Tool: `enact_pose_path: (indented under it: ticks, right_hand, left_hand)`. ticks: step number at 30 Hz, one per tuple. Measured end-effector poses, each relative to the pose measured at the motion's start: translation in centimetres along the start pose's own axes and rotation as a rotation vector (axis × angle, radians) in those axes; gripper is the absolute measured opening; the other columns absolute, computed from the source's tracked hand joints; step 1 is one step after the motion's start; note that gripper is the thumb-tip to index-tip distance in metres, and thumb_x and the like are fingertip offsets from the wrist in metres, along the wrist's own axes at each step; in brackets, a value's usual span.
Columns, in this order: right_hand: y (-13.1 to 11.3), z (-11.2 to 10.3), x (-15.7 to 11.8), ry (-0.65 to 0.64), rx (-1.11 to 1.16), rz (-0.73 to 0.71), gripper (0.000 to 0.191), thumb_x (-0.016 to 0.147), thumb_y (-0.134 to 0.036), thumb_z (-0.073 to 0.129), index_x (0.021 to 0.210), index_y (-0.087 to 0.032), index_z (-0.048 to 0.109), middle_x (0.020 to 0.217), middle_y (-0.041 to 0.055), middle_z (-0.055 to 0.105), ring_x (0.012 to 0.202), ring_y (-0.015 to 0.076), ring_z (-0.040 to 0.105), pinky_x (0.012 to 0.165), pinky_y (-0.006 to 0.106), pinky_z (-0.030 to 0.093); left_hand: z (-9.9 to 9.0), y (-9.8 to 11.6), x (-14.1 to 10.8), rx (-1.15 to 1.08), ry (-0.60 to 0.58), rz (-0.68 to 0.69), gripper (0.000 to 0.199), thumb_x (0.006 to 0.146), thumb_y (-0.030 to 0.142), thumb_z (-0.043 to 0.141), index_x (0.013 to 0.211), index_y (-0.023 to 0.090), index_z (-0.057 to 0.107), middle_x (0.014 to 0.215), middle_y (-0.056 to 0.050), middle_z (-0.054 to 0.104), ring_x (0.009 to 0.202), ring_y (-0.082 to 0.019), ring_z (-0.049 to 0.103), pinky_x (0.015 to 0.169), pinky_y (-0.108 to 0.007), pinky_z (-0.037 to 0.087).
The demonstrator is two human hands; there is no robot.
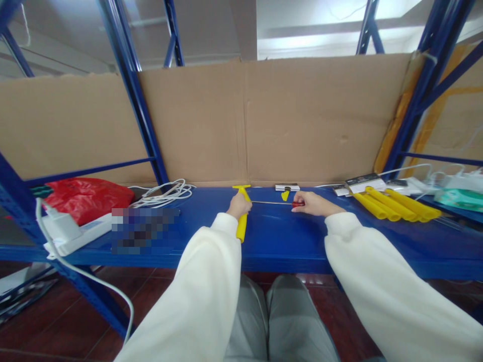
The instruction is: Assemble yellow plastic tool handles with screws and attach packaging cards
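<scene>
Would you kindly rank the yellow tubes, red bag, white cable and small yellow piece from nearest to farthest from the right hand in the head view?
Nearest to the right hand first:
1. Small yellow piece, just left.
2. Yellow tubes, to the right.
3. White cable, left.
4. Red bag, far left.

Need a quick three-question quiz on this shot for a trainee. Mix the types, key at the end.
1. Multiple choice: what does the right hand hold?
A) a white cable
B) a red handle with a thin metal shaft
C) a green packet
2. True or false: the red plastic bag lies to the right of both hands.
3. Fill in: the left hand grips a T-shaped piece coloured ____.

Key: 1 B; 2 false; 3 yellow.
</scene>
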State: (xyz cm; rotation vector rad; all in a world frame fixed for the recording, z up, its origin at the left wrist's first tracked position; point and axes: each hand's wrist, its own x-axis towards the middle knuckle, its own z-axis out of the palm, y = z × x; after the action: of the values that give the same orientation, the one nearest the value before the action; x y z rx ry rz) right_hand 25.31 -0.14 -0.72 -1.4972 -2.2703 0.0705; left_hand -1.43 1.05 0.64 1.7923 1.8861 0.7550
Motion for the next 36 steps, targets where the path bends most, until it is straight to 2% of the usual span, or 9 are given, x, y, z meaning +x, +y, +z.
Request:
enact_pose_path:
  ticks: [4, 12, 18, 21, 27, 31, 36]
  right_hand:
    - [-0.14, -0.17, -0.14, 0.039, -0.05, 0.005, 0.016, 0.077, -0.031, 0.073, 0.085, -0.023, 0.063, 0.076, 0.0014, 0.069, 0.068, 0.0174, 0.061, 0.063, 0.027, 0.042]
    - [-0.06, -0.41, -0.15, -0.009, 0.009, -0.053, 0.018, 0.085, -0.037, 0.064, 0.077, -0.021, 0.067, 0.08, 0.007, 0.073, 0.072, 0.0208, 0.064, 0.068, 0.031, 0.047]
    - [-0.07, 0.03, 0.14, -0.006, 0.053, 0.034, 0.018, 0.074, -0.03, 0.074, 0.078, -0.021, 0.059, 0.078, 0.0034, 0.07, 0.067, 0.0177, 0.061, 0.063, 0.028, 0.044]
    - [0.23, 0.2, 0.19, 0.032, 0.025, 0.017, 0.019, 0.074, -0.028, 0.074, 0.079, -0.022, 0.056, 0.075, 0.0014, 0.068, 0.064, 0.016, 0.058, 0.06, 0.026, 0.042]
    - [0.6, -0.06, 0.06, 0.001, 0.008, -0.042, 0.02, 0.081, -0.039, 0.069, 0.075, -0.021, 0.063, 0.078, 0.0054, 0.072, 0.07, 0.0189, 0.062, 0.064, 0.029, 0.045]
    - [0.35, -0.22, 0.0, -0.017, 0.024, -0.073, 0.024, 0.086, -0.041, 0.061, 0.076, -0.02, 0.067, 0.079, 0.0067, 0.073, 0.069, 0.0195, 0.063, 0.068, 0.031, 0.047]
    - [0.26, 0.03, 0.14, -0.009, 0.048, -0.02, 0.02, 0.079, -0.039, 0.071, 0.078, -0.021, 0.063, 0.077, 0.0042, 0.07, 0.067, 0.018, 0.061, 0.064, 0.029, 0.045]
  left_hand:
    - [0.07, -0.04, 0.08, 0.003, -0.009, -0.002, 0.021, 0.083, 0.005, 0.06, 0.1, 0.002, 0.073, 0.098, -0.02, 0.078, 0.08, -0.022, 0.077, 0.054, -0.02, 0.051]
    - [0.0, -0.02, 0.16, -0.006, -0.011, -0.001, 0.022, 0.082, 0.004, 0.061, 0.1, -0.001, 0.073, 0.097, -0.021, 0.077, 0.074, -0.022, 0.076, 0.054, -0.022, 0.051]
    - [0.03, -0.01, 0.05, 0.005, -0.001, 0.012, 0.019, 0.083, 0.004, 0.061, 0.097, 0.001, 0.073, 0.098, -0.021, 0.077, 0.081, -0.024, 0.077, 0.06, -0.022, 0.054]
    - [-0.05, 0.08, -0.09, 0.003, -0.012, 0.018, 0.018, 0.082, 0.002, 0.061, 0.095, 0.0, 0.072, 0.097, -0.022, 0.077, 0.081, -0.025, 0.077, 0.061, -0.023, 0.055]
    - [-0.19, 0.15, -0.17, 0.0, -0.019, 0.001, 0.012, 0.08, 0.003, 0.063, 0.088, 0.005, 0.072, 0.094, -0.018, 0.078, 0.079, -0.021, 0.077, 0.063, -0.02, 0.055]
    - [-0.21, 0.05, -0.07, 0.02, -0.016, 0.002, 0.013, 0.082, 0.005, 0.062, 0.088, 0.005, 0.072, 0.096, -0.019, 0.078, 0.082, -0.022, 0.077, 0.063, -0.02, 0.055]
    - [-0.15, 0.01, -0.03, 0.034, -0.01, 0.013, 0.016, 0.08, 0.004, 0.061, 0.091, 0.006, 0.073, 0.096, -0.019, 0.078, 0.083, -0.022, 0.077, 0.065, -0.021, 0.055]
